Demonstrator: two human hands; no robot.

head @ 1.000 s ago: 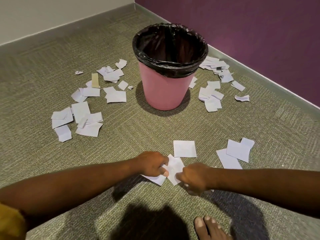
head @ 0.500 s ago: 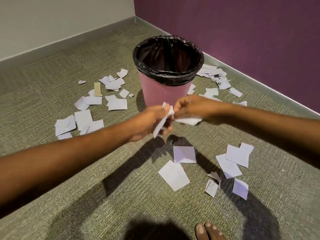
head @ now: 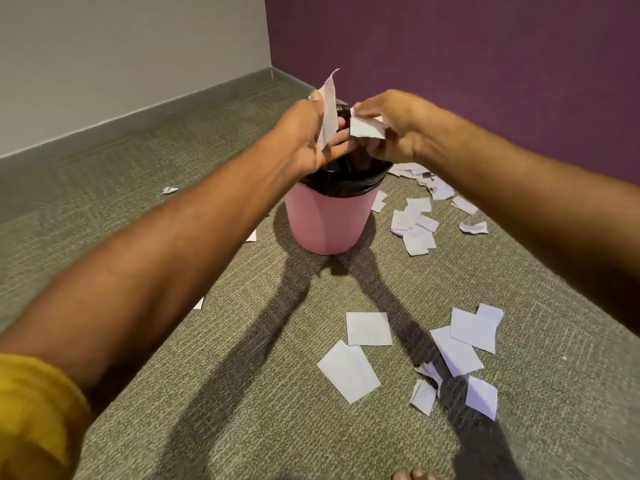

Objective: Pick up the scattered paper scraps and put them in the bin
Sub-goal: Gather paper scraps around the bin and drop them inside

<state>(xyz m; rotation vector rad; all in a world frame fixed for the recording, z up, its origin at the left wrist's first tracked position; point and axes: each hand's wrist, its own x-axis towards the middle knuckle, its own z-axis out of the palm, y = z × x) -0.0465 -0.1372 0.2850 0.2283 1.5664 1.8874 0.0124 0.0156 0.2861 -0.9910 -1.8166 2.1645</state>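
Observation:
A pink bin [head: 327, 223] with a black liner [head: 343, 183] stands on the carpet near the purple wall. Both my hands hover over its mouth. My left hand [head: 306, 140] holds a white scrap [head: 328, 109] that stands upright against its fingers. My right hand [head: 391, 128] pinches a second white scrap [head: 367, 128]. Several white scraps [head: 369, 329] lie on the carpet in front of the bin, and several more [head: 415, 225] lie to its right. My arms hide most of the scraps to the left of the bin.
A grey wall and a purple wall [head: 485, 64] meet in the corner behind the bin. One small crumpled scrap [head: 169, 190] lies far left on the green carpet [head: 242, 375]. My toes [head: 414, 474] show at the bottom edge.
Both hands rose from the floor with a scrap each and moved forward from in front of the bin to above its mouth. The view tilted up.

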